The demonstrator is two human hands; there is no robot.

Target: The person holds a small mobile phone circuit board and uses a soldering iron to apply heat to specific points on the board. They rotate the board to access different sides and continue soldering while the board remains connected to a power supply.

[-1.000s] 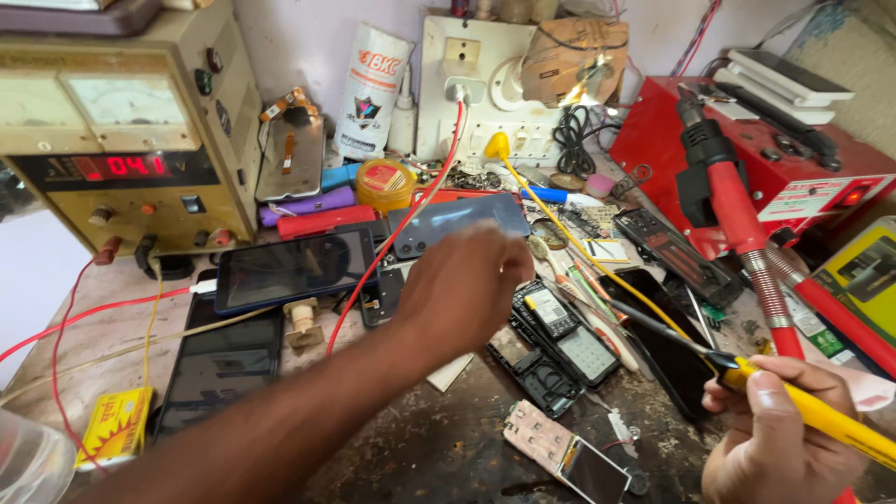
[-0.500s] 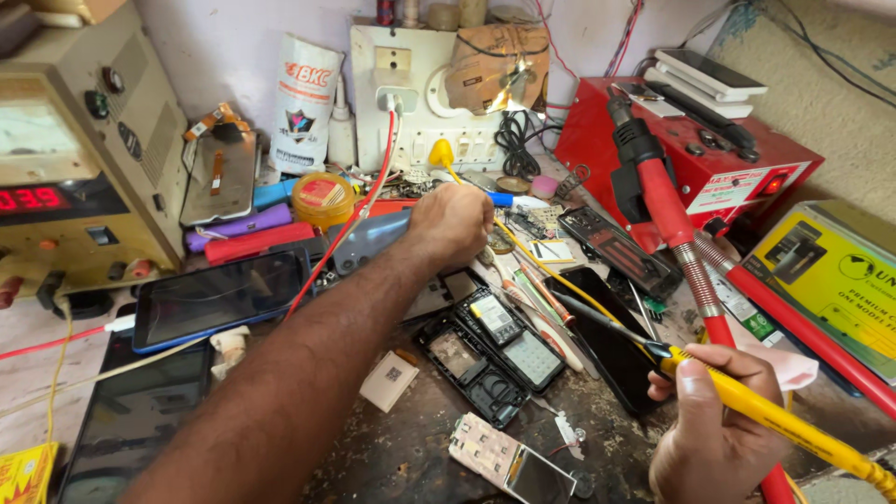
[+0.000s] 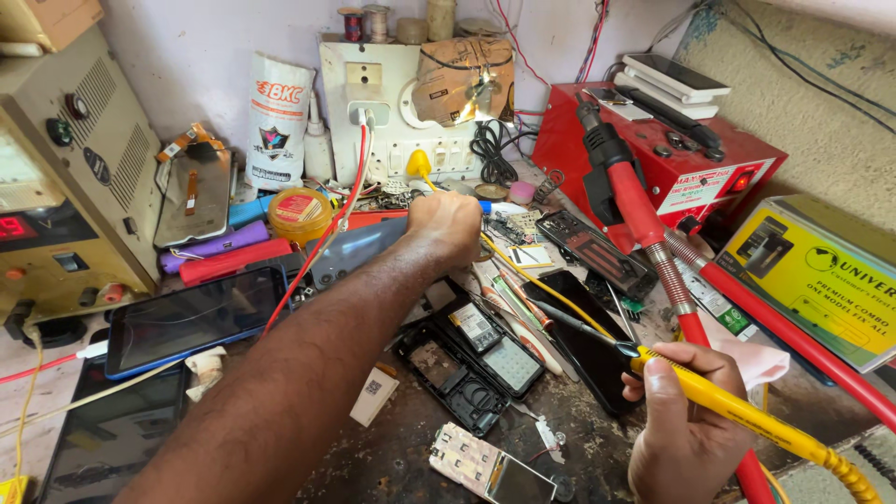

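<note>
Right hand (image 3: 686,429), low at the near right edge: fingers closed around a yellow soldering iron (image 3: 737,411), its dark tip slanting up-left over a black phone (image 3: 583,341). Left hand (image 3: 446,227), forearm stretched far across the table (image 3: 392,467): knuckles up, fingers curled down among small parts near the white switchboard (image 3: 392,112); whether it holds anything cannot be told. Surroundings: opened phone casing (image 3: 467,364) between the hands, blue-edged tablet (image 3: 191,317) left, red station (image 3: 672,159) at the wall, far right.

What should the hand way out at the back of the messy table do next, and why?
Probably close the left hand on whatever small thing it is reaching for and bring it back. It is stretched out among small parts near the white switchboard, while the right hand holds the yellow soldering iron near the opened phone, which nothing is touching.
</note>
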